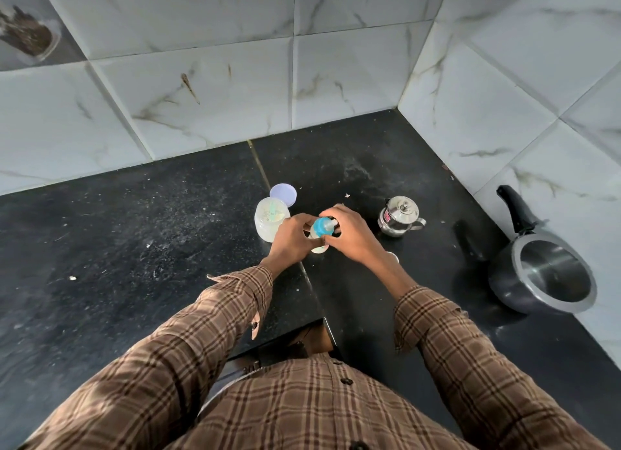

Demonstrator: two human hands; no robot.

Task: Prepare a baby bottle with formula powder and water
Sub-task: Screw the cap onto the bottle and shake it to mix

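Note:
A small baby bottle (323, 228) with a blue collar and a pale nipple is held above the black counter (134, 234). My left hand (291, 239) grips its body from the left. My right hand (349, 231) is closed around the blue collar from the right. The bottle's lower part is hidden by my fingers. An open clear jar (270, 222) with pale powder and a scoop inside stands just left of my left hand. Its round pale lid (283, 194) lies behind it. A small steel kettle (400, 216) with a lid stands to the right.
A dark pressure cooker (544, 275) without a lid sits by the right wall, its black handle pointing away. Tiled walls meet in a corner behind the counter. The counter's front edge has a notch near my body.

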